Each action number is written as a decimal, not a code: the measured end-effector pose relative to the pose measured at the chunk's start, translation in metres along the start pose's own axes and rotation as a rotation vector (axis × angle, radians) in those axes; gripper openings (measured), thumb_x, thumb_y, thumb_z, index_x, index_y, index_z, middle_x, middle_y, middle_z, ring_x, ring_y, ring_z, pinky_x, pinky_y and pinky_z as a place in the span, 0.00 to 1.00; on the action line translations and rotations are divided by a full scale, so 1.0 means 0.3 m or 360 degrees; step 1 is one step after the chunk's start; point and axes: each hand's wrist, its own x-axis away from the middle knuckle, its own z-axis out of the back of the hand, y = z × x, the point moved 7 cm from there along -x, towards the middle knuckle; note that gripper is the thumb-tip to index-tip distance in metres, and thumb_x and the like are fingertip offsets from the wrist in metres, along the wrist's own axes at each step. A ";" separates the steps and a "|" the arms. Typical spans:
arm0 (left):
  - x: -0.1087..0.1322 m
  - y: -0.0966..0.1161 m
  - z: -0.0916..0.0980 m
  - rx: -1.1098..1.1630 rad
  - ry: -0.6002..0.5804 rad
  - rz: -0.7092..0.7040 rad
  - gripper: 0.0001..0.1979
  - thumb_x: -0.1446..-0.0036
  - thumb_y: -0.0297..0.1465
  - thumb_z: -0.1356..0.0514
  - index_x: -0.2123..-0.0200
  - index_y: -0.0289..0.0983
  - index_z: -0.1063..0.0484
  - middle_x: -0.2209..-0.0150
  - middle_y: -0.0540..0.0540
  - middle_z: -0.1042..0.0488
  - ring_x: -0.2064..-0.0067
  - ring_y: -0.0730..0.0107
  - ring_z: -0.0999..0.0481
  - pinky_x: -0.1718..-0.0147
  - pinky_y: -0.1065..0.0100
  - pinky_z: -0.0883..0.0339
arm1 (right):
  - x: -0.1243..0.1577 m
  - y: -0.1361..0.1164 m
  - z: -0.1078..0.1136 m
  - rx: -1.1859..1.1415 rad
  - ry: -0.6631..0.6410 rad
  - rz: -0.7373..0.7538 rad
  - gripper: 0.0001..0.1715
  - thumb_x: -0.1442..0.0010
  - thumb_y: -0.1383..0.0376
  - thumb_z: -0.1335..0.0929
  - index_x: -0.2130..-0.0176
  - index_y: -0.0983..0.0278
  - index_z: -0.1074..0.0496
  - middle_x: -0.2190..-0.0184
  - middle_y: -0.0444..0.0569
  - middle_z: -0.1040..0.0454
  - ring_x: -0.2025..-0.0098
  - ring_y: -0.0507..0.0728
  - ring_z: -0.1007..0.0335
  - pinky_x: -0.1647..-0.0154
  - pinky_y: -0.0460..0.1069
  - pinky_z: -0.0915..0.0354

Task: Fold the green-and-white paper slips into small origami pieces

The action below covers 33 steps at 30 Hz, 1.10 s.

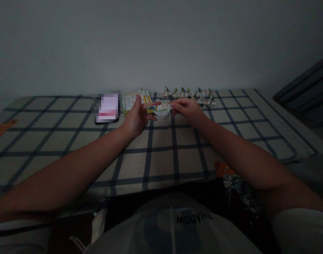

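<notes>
A partly folded piece of printed paper (163, 111), white with green and yellow patches, is held up between my two hands above the checked tablecloth. My left hand (137, 118) has its left end between the fingers, with the thumb pointing up and the index finger stretched along the upper edge. At the other end, my right hand (187, 109) pinches the paper between thumb and fingertips. Just behind my left hand lies a stack of printed paper sheets (135, 100), partly covered by it. Several small folded paper pieces (186, 93) with pointed tips sit beyond my right hand.
A phone (107, 107) with a blurred-out, lit screen lies left of the paper stack. The checked cloth (161, 155) covers the table, which meets a plain wall (161, 46) at the back. Dark slatted furniture (306, 88) stands at the right.
</notes>
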 end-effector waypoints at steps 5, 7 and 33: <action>0.021 0.034 0.012 -0.0564 0.0049 -0.0208 0.24 0.49 0.49 0.30 0.57 0.37 0.16 0.62 0.43 0.17 0.62 0.64 0.21 0.62 0.66 0.28 | 0.002 -0.013 0.000 0.0080 -0.0009 0.0054 0.23 0.47 0.50 0.24 0.64 0.67 0.20 0.74 0.45 0.23 0.71 0.49 0.29 0.67 0.46 0.30; 0.024 0.037 0.019 -0.0668 0.0093 -0.0234 0.20 0.47 0.47 0.31 0.60 0.37 0.15 0.67 0.45 0.18 0.65 0.66 0.22 0.63 0.66 0.30 | -0.002 -0.004 -0.003 0.0062 -0.0009 0.0047 0.24 0.48 0.49 0.24 0.63 0.66 0.20 0.72 0.45 0.22 0.71 0.49 0.29 0.67 0.46 0.30; 0.034 0.051 -0.001 -0.0714 0.0170 -0.0158 0.14 0.52 0.41 0.29 0.69 0.36 0.21 0.69 0.47 0.20 0.69 0.71 0.26 0.69 0.71 0.32 | 0.026 -0.008 -0.049 0.0330 -0.0158 0.0018 0.22 0.46 0.49 0.26 0.67 0.66 0.22 0.74 0.46 0.22 0.71 0.51 0.28 0.68 0.47 0.32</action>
